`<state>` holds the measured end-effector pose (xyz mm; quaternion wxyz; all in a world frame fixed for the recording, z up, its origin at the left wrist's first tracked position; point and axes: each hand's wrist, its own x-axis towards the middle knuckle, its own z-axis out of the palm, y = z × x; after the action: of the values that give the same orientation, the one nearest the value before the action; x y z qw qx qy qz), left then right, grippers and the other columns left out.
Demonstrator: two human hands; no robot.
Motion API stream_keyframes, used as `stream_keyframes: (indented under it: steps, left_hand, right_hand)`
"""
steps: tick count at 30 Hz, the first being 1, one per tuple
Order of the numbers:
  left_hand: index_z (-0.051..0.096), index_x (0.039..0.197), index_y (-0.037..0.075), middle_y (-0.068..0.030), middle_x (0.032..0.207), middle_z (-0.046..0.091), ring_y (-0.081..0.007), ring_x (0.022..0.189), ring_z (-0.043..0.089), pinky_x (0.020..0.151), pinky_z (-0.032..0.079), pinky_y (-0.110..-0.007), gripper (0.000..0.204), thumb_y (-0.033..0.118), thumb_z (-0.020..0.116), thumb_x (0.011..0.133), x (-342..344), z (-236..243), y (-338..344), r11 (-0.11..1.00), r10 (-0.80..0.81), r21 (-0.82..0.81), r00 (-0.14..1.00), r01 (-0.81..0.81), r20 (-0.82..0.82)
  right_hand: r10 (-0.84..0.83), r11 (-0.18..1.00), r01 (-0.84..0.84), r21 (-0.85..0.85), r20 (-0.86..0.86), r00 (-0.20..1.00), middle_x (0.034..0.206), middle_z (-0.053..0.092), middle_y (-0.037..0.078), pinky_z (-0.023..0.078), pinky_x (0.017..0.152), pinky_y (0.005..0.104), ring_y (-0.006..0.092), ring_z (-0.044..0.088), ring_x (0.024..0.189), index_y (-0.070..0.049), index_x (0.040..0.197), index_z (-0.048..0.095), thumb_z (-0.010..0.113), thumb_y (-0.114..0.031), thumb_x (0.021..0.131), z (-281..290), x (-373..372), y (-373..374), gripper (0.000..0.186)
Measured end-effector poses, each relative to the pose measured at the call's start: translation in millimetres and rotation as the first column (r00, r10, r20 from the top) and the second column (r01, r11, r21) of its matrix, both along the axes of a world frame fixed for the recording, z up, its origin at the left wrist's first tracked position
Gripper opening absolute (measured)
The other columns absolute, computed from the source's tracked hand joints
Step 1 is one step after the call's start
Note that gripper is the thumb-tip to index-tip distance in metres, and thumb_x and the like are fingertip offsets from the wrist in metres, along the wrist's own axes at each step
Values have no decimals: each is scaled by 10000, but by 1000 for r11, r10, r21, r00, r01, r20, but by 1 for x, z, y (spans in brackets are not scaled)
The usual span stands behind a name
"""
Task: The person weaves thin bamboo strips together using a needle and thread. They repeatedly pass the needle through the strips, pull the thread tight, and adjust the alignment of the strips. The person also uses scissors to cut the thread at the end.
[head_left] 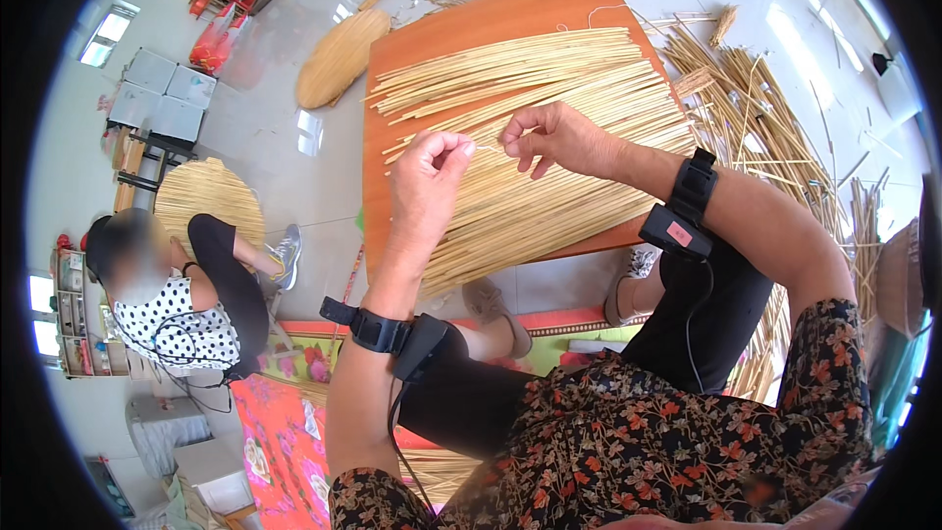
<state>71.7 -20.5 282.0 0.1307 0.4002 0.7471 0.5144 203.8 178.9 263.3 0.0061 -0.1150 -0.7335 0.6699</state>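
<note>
Between my two hands a short length of thin white string (pixel 487 147) stretches above the straw stalks. My left hand (pixel 428 177) pinches one end of it between thumb and forefinger. The other end meets the pinched fingertips of my right hand (pixel 559 140), whose remaining fingers are curled. Beneath both hands, pale yellow stalks (pixel 559 196) lie side by side in a wide layer. They rest on a reddish-brown wooden board (pixel 491 20) and overhang its near left side. Whether the string is tied to any stalk cannot be made out.
Loose stalks (pixel 775 128) are heaped on the floor to the right. An oval woven straw piece (pixel 343 57) lies beyond the board's left edge. At left, a seated person in a dotted top (pixel 182 319) has a round straw mat (pixel 208 198). Floral cloth (pixel 280 442) spreads at lower left.
</note>
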Motion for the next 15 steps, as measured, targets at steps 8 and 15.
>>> stream_keyframes:
  steps: [8, 15]
  left_hand:
    - [726, 999, -14, -43, 1080, 613, -113, 875, 630, 752, 528, -270, 42, 20, 738, 979, 10, 23, 1, 991, -45, 111, 959, 79, -280]
    - [738, 978, 6, -58, 1085, 630, -198, 861, 688, 723, 563, -336, 79, -23, 768, 911, 12, 28, -2, 999, -43, -50, 812, 17, -582]
  right_hand:
    - [-86, 927, 141, 347, -170, 982, 923, 697, 82, 647, 678, 294, 152, 729, 720, 81, 1115, 732, 659, -44, 1031, 41, -6, 4, 167]
    - [46, 846, 54, 530, -173, 984, 807, 713, 106, 616, 639, 303, 168, 747, 695, 57, 1087, 686, 678, -10, 963, 65, -8, -21, 141]
